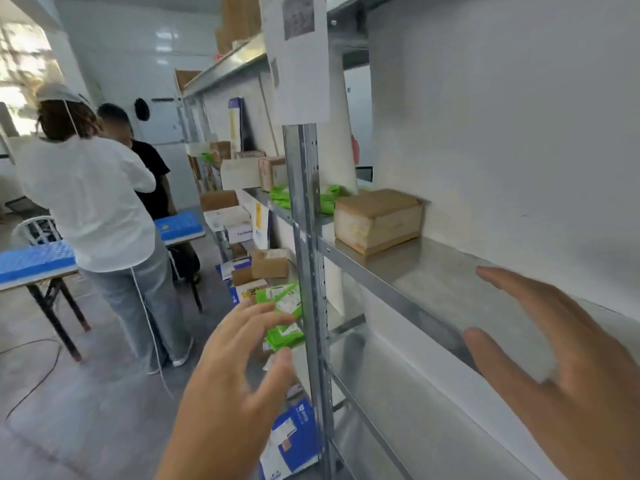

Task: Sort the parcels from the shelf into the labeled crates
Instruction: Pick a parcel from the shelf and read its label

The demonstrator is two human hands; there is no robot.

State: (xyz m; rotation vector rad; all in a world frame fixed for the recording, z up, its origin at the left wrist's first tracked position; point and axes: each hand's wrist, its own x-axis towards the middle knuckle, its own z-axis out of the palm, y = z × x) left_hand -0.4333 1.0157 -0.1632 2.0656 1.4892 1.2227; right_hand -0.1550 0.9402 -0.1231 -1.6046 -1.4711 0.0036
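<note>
A brown cardboard parcel (377, 218) sits on the metal shelf (436, 271) near the grey upright post (306, 237). My right hand (568, 355) hovers open above the shelf's front edge, fingers spread, well right of the parcel. My left hand (235, 362) is raised open left of the post, fingers spread in front of green mailer bags (285, 317) stacked on a lower shelf; it holds nothing. More green bags (280, 197) and cardboard boxes (256, 173) lie farther along the shelf.
Two people (93, 202) stand at folding tables holding blue crates (36, 259) on the left. A blue-and-white parcel (294, 438) leans at floor level by the post. A paper sheet (298, 53) hangs on the post. A cable runs across the grey floor.
</note>
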